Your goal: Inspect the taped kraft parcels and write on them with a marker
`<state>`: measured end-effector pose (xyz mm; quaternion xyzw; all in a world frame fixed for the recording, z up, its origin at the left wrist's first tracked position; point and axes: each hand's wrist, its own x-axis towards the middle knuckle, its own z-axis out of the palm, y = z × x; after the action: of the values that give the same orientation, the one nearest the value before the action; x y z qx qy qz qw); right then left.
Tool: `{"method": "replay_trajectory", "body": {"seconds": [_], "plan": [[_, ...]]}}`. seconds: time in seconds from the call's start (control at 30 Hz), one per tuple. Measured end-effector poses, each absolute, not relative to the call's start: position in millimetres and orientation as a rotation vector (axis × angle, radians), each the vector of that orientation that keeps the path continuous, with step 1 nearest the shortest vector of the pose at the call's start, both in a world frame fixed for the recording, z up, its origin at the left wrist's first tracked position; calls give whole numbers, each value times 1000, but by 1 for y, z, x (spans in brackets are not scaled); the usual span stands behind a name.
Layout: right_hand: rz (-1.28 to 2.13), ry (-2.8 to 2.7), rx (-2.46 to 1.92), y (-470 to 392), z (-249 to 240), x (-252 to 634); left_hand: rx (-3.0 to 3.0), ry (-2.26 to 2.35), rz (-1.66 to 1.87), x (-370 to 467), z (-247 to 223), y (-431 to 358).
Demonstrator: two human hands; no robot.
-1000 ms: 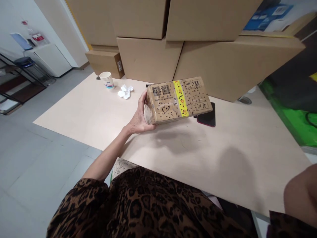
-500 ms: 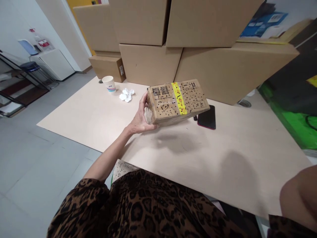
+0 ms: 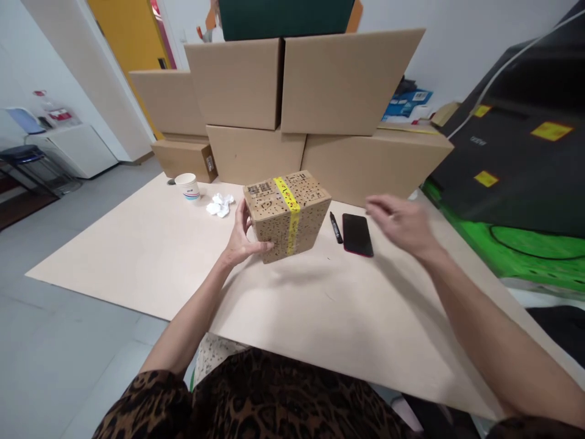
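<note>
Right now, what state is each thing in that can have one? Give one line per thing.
Parcel: closed, taped, held in left grip.
Right grip: curled, blurred.
Paper cup: upright.
Tissue: crumpled.
Phone: flat, screen dark.
Marker: lying flat.
Bottle: upright.
Large boxes: stacked.

Likely a workroom or office with storage: large cardboard boxes [image 3: 329,85] stand stacked along the far side of the bench [image 3: 114,244], a black marker [image 3: 336,228] and a phone [image 3: 357,235] lie on it, a white cabinet [image 3: 82,152] and a stool [image 3: 21,155] stand left of it, and a yellow door [image 3: 123,42] shows beyond it.
</note>
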<state>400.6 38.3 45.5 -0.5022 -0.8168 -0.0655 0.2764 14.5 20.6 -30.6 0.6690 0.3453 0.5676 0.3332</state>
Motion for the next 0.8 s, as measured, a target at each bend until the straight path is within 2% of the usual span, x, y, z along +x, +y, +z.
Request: {"method": "replay_trajectory", "body": {"seconds": [0.2,0.43,0.57,0.63,0.7,0.77,0.8], "plan": [[-294,-2916,-1425,93,-3,364,1641,919,1498,13,-26,11],[-239,-2898,-1420,120,-18,349,1663,914,1509,8,-32,7],[-257,-2642,-1579,124,-14,355,1701,931,1549,2,-35,3],[-121,-2286,-1655,120,-8,356,1732,946,1548,2,-33,0],[242,-1731,-1465,109,2,353,1779,972,1530,2,-31,-3],[603,-1189,-1031,90,18,345,1831,992,1505,4,-29,-5],[647,-1118,-944,78,27,340,1856,996,1496,5,-28,-6]]}}
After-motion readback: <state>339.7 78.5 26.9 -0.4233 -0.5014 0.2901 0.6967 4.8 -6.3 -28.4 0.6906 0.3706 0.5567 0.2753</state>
